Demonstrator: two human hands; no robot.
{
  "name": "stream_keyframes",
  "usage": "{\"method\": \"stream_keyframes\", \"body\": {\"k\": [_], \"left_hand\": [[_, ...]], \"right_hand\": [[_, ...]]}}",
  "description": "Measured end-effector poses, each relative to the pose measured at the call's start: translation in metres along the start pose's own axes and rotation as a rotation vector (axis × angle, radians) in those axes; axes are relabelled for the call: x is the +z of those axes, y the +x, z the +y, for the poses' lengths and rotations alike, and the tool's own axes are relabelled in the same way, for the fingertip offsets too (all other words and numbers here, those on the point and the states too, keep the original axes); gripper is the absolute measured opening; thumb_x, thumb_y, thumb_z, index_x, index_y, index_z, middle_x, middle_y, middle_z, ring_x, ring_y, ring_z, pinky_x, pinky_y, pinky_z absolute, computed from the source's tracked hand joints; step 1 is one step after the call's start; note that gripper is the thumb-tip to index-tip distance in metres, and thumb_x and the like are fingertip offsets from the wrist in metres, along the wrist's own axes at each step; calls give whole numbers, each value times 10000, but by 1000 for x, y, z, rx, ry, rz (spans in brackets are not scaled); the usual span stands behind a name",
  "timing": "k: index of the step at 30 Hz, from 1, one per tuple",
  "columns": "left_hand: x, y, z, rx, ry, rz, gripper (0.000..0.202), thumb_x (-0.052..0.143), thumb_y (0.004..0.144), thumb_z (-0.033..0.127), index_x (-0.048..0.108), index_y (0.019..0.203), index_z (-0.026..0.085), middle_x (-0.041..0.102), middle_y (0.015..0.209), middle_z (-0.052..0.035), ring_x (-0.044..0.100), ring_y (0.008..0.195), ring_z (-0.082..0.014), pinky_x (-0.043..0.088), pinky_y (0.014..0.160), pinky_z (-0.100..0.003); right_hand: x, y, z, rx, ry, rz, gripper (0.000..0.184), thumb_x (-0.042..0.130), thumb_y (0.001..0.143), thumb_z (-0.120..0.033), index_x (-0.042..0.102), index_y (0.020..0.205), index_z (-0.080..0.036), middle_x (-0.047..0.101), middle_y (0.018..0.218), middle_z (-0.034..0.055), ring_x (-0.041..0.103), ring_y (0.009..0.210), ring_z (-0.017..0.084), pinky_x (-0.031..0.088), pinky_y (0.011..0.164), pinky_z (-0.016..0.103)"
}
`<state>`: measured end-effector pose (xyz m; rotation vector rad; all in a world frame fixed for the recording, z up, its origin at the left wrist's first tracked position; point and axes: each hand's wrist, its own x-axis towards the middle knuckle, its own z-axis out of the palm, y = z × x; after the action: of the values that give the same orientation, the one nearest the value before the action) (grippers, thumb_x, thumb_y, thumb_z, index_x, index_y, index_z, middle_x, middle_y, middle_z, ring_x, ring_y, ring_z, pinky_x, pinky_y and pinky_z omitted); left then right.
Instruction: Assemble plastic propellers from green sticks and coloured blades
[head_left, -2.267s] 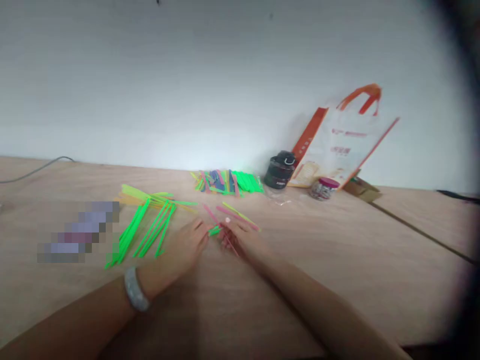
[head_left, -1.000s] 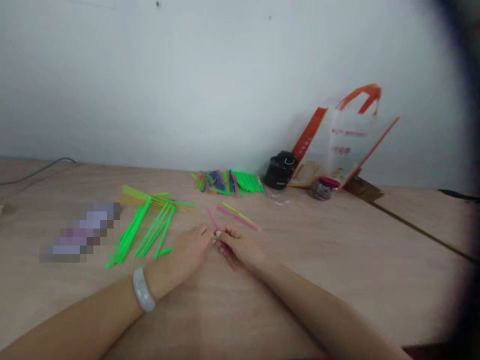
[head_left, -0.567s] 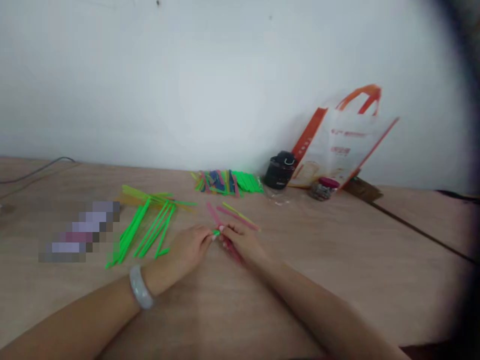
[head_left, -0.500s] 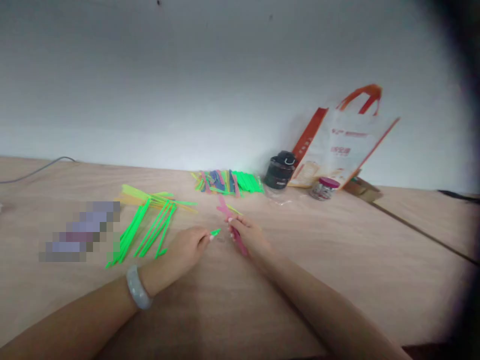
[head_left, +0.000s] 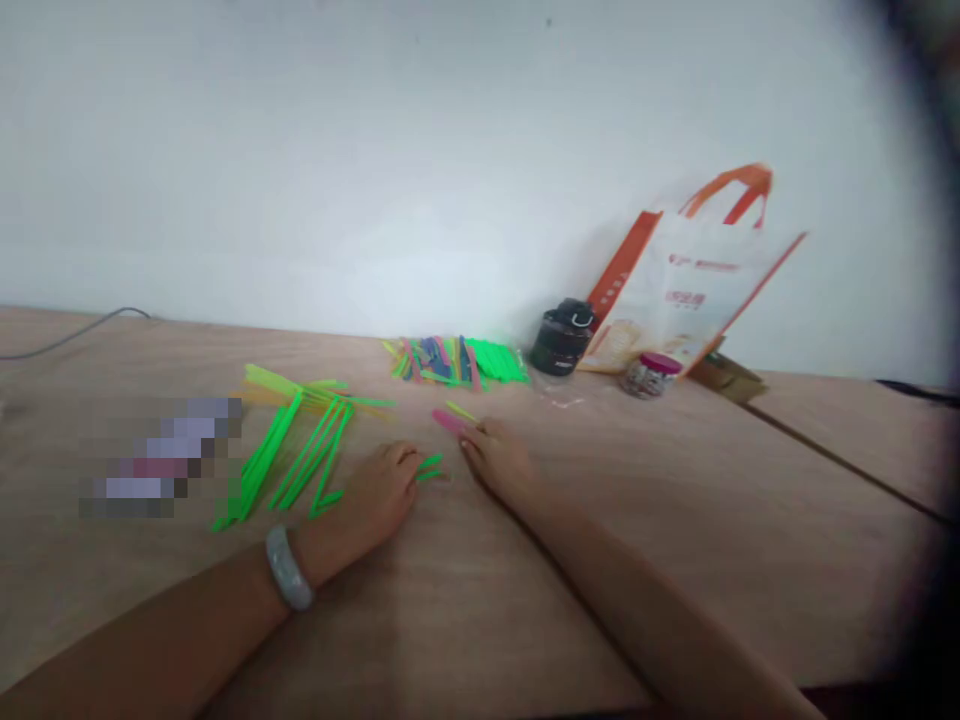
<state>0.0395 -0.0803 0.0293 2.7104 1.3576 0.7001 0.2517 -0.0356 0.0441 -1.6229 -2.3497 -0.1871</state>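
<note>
Two hands had just drawn apart on the wooden tabletop [head_left: 675, 560], leaving a pink plastic strip [head_left: 448, 421] at the right hand [head_left: 499, 458].

The left hand [head_left: 371, 490] lay loose and open, its bangle [head_left: 287, 568] pale on the wrist, with two short green strips [head_left: 429, 468] just past its fingertips. The right fingertips met the pink strip near the tabletop's middle (pinching or merely touching, I couldn't tell). Longer green strips [head_left: 300, 460] lay fanned left of the hands, and a mixed strip bundle [head_left: 454, 362] lay toward the far edge.
</note>
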Motion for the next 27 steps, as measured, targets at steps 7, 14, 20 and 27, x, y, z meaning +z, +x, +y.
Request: {"method": "stream_keyframes", "body": {"k": [7, 14, 20, 27], "left_hand": [[-3, 3, 4, 45, -27, -88, 298, 417, 859, 59, 588, 1083, 157, 600, 1013, -71, 537, 957, -187, 447, 898, -343], [-29, 7, 2, -25, 118, 15, 228, 409, 899, 146, 591, 1036, 156, 596, 1040, -85, 530, 1013, -210, 429, 913, -366], [-61, 9, -54, -371, 503, 39, 247, 369, 905, 175, 560, 1045, 102, 597, 990, -141, 572, 950, -263, 449, 826, -377], [-54, 4, -82, -475, 447, -54, 282, 319, 929, 210, 532, 1073, 94, 642, 897, -140, 627, 817, -258, 475, 698, -349]], "right_hand": [[7, 6, 9, 15, -45, 3, 295, 402, 917, -232, 681, 997, -177, 591, 910, 104, 527, 860, 196, 396, 749, 284], [3, 0, 8, -32, -1, 104, 275, 416, 908, -229, 656, 1037, -195, 584, 901, 85, 526, 874, 195, 409, 766, 287], [2, -7, -5, -113, 96, 167, 252, 427, 906, -256, 667, 962, -205, 609, 944, 81, 543, 916, 187, 431, 803, 288], [-3, -12, -14, -188, 176, 197, 233, 444, 892, -251, 672, 878, -209, 638, 945, 75, 562, 901, 178, 443, 799, 288]]}}
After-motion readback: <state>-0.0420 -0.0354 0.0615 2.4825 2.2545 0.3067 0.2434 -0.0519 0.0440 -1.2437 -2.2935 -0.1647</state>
